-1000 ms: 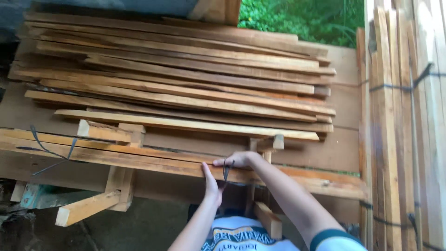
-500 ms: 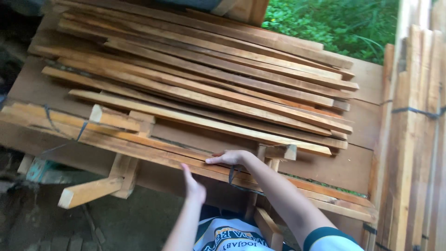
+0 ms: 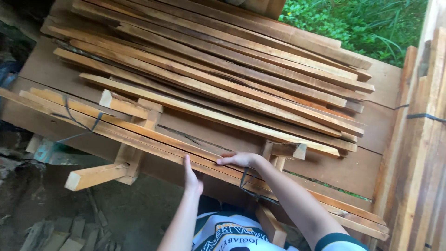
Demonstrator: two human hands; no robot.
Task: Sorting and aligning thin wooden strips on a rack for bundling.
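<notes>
A bundle of long thin wooden slats lies along the near edge of a wooden bench, tied with dark straps. My left hand presses flat against the front face of the bundle, fingers pointing up. Just to its right, my right hand lies on top of the same bundle, fingers pointing left, beside a dark strap. Neither hand is closed round anything. Behind them a loose pile of long wooden strips covers the bench.
Upright tied bundles of planks stand at the right. Short wooden blocks stick out below the bench edge at the left. Offcuts lie on the dirt floor. Green plants grow beyond the bench.
The view has swung left and tilted. My left hand has slid left along the bundle's front, away from my right hand, which stays on top near the strap.
</notes>
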